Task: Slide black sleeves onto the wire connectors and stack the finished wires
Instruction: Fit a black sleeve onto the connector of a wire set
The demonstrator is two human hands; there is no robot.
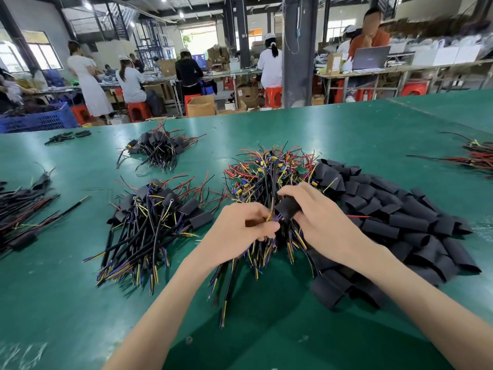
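A: Where was the black sleeve [286, 208]?
B: In your right hand [317, 217], fingers curled round it — mouth pointing left, in line with the wire ends [270, 217] your left hand [248, 228] pinched just beside it.
A: And beyond?
B: Loose sleeves [400, 209] lay right, bare wires [266, 169] behind, finished stack [157, 209] left. The far blue crate [40, 121] held something dark — couldn't tell what.
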